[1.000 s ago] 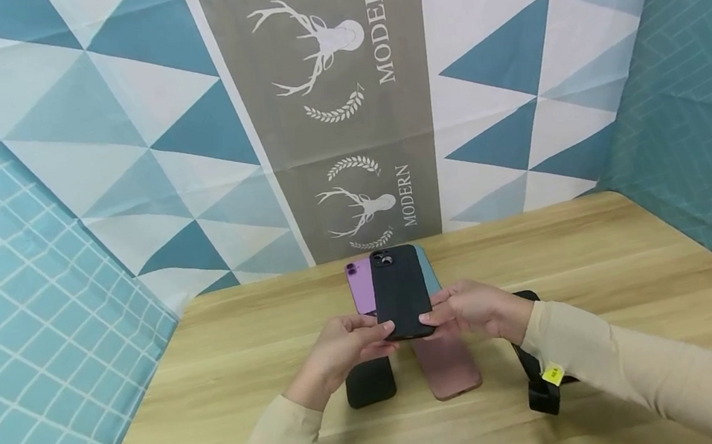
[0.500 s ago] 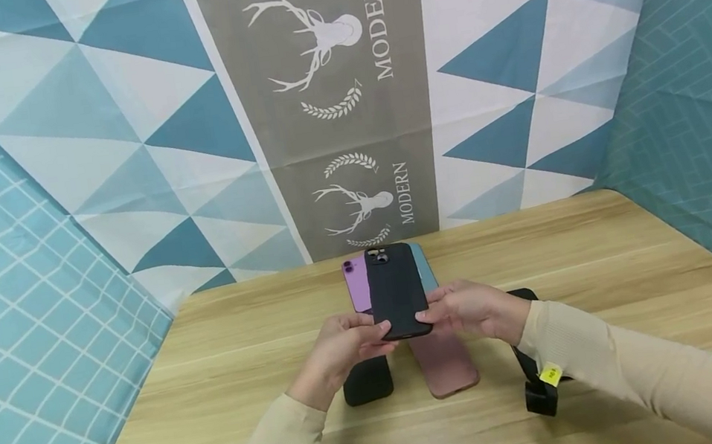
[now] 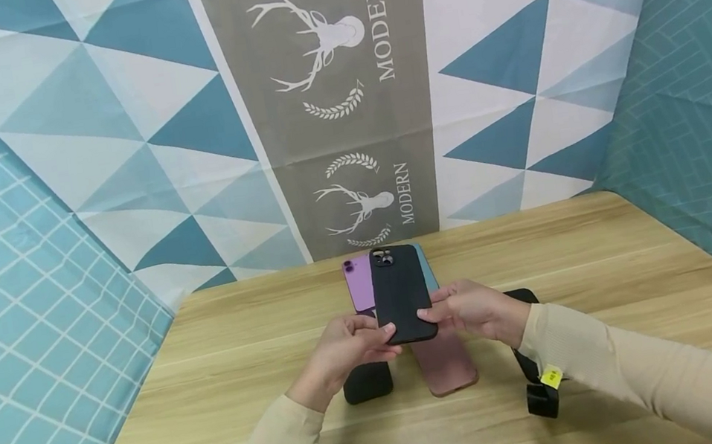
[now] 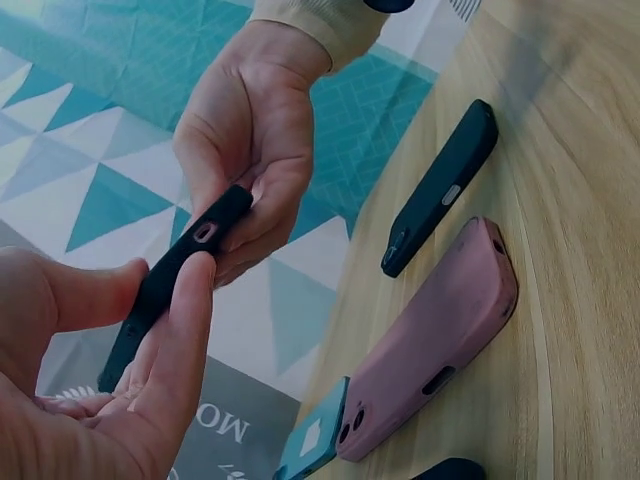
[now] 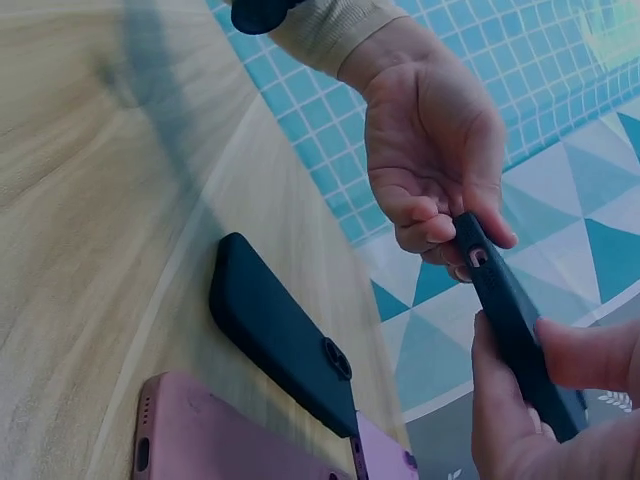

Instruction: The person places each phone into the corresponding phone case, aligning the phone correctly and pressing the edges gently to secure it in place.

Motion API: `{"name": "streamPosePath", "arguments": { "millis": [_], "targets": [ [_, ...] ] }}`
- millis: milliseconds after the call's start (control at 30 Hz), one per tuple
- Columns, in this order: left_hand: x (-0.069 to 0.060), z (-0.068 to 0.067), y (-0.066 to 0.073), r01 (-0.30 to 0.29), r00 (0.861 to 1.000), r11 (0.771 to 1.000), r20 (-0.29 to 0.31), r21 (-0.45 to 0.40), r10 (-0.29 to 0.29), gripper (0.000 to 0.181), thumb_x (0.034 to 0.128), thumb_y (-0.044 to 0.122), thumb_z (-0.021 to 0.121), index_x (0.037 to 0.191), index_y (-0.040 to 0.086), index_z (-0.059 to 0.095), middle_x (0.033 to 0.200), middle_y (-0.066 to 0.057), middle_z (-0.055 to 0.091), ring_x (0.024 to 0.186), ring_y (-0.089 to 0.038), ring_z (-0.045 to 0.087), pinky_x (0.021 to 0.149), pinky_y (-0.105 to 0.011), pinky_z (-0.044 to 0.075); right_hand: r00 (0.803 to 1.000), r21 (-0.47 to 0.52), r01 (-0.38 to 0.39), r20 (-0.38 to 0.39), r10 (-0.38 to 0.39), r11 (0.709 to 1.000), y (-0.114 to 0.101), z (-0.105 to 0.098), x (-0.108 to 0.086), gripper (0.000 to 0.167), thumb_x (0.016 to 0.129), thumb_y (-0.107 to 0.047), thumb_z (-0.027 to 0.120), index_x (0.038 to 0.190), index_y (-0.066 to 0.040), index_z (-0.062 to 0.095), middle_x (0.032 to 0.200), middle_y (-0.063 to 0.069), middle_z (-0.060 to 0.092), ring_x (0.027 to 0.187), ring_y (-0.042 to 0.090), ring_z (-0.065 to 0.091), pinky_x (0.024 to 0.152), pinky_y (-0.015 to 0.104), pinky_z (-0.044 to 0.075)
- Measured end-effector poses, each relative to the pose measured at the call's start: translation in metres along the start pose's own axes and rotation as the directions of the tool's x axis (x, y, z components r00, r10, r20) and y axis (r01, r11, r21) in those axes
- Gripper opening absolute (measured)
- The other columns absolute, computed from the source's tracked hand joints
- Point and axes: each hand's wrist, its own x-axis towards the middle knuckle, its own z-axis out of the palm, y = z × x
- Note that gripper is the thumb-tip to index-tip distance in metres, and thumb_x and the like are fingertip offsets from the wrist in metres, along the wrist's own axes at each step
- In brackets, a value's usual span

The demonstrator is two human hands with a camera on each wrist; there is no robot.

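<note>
Both hands hold a black phone case up above the table, its camera end pointing away. My left hand pinches the lower left corner, thumb on the back. At the lower right corner, my right hand pinches it likewise. The left wrist view shows the case edge-on with a port cut-out in its end. Whether a phone sits inside, I cannot tell. Below lie a pink phone case and another black case, the latter partly hidden by my left hand.
Behind the held case lie a purple phone and a blue one, both partly covered. A further black case lies under my right wrist. Patterned cloth walls border the wooden table at the back and sides.
Both hands keep their hold on the black phone case, which has shifted and tilted only very slightly. The things on the table have stayed put.
</note>
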Motion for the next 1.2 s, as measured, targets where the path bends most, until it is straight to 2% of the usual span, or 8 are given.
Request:
{"name": "streamPosePath", "arguments": {
  "millis": [167, 333, 567, 667, 800, 933, 1100, 1200],
  "targets": [
    [-0.003, -0.001, 0.0, -0.009, 1.0, 1.0, 0.02, 0.02, 0.008, 0.02, 0.0898, 0.01, 0.066, 0.092, -0.002, 0.052, 0.082, -0.015, 0.074, 0.071, -0.015, 0.073, 0.082, -0.04, 0.059, 0.999, -0.025, -0.018, -0.04, 0.017, 1.0, 0.0, 0.001, -0.002, 0.038, 0.093, -0.01, 0.061, 0.123, 0.012, 0.056, 0.086, -0.003, 0.073, 0.081, 0.008, 0.069, 0.081, 0.022, 0.056],
    [-0.002, -0.002, -0.001, -0.054, 0.999, 0.996, 0.005, 0.071, 0.053, 0.023, 0.0894, 0.013, 0.067, 0.094, -0.006, 0.055, 0.091, -0.024, 0.073, 0.071, -0.019, 0.074, 0.08, -0.039, 0.06, 1.0, -0.02, 0.0, -0.022, -0.001, 1.0, 0.0, 0.0, -0.003, 0.039, 0.092, -0.009, 0.06, 0.124, 0.012, 0.056, 0.087, -0.002, 0.073, 0.082, 0.008, 0.069, 0.081, 0.022, 0.056],
    [0.001, -0.002, 0.002, -0.029, 0.993, 0.991, -0.11, 0.129, 0.043, 0.033, 0.0898, 0.022, 0.067, 0.106, -0.007, 0.062, 0.09, -0.01, 0.072, 0.071, -0.013, 0.071, 0.082, -0.032, 0.06, 1.0, 0.007, -0.007, 0.014, 0.007, 1.0, 0.003, 0.001, -0.002, 0.041, 0.092, -0.009, 0.061, 0.126, 0.012, 0.054, 0.089, -0.002, 0.074, 0.083, 0.008, 0.069, 0.082, 0.023, 0.056],
    [0.002, -0.002, 0.004, -0.025, 0.99, 0.992, -0.137, 0.121, 0.041, 0.027, 0.0891, 0.021, 0.068, 0.095, -0.005, 0.063, 0.079, -0.003, 0.069, 0.067, -0.01, 0.068, 0.078, -0.033, 0.061, 0.999, 0.013, -0.006, 0.042, 0.005, 1.0, 0.003, 0.001, -0.002, 0.04, 0.092, -0.009, 0.061, 0.127, 0.011, 0.054, 0.089, -0.002, 0.074, 0.084, 0.008, 0.07, 0.083, 0.024, 0.056],
    [0.0, -0.001, 0.003, -0.044, 0.991, 0.992, -0.119, 0.12, 0.058, 0.019, 0.0884, 0.013, 0.067, 0.077, 0.001, 0.058, 0.064, 0.003, 0.064, 0.059, -0.008, 0.064, 0.071, -0.032, 0.062, 0.994, 0.046, -0.004, 0.105, -0.001, 0.999, 0.005, 0.002, -0.002, 0.039, 0.092, -0.006, 0.06, 0.126, 0.01, 0.055, 0.093, -0.001, 0.074, 0.086, 0.008, 0.07, 0.082, 0.023, 0.057],
    [-0.002, -0.001, 0.001, -0.069, 0.99, 0.991, -0.118, 0.116, 0.083, 0.02, 0.0885, 0.011, 0.066, 0.074, 0.005, 0.053, 0.061, 0.005, 0.06, 0.056, -0.007, 0.062, 0.067, -0.029, 0.061, 0.989, 0.087, -0.012, 0.149, -0.001, 0.996, 0.007, 0.003, 0.001, 0.042, 0.094, -0.007, 0.058, 0.131, 0.011, 0.051, 0.101, 0.002, 0.074, 0.091, 0.009, 0.07, 0.084, 0.024, 0.058],
    [-0.001, 0.0, -0.001, -0.094, 0.984, 0.994, -0.146, 0.056, 0.101, 0.017, 0.0888, 0.011, 0.066, 0.08, 0.004, 0.053, 0.064, 0.005, 0.062, 0.057, -0.007, 0.061, 0.065, -0.025, 0.058, 0.994, 0.136, -0.027, 0.106, 0.013, 0.99, 0.003, 0.003, 0.007, 0.049, 0.097, -0.012, 0.055, 0.139, 0.009, 0.042, 0.112, 0.005, 0.071, 0.098, 0.01, 0.069, 0.089, 0.026, 0.057],
    [0.0, 0.0, -0.004, -0.111, 0.985, 0.993, -0.129, 0.034, 0.114, 0.017, 0.0888, 0.01, 0.066, 0.081, 0.005, 0.052, 0.065, 0.005, 0.063, 0.058, -0.007, 0.062, 0.066, -0.024, 0.058, 0.999, 0.138, -0.009, 0.053, 0.002, 0.99, -0.001, 0.003, 0.01, 0.049, 0.097, -0.014, 0.055, 0.139, 0.009, 0.041, 0.107, 0.002, 0.071, 0.096, 0.009, 0.068, 0.09, 0.025, 0.056]
  ]
}}
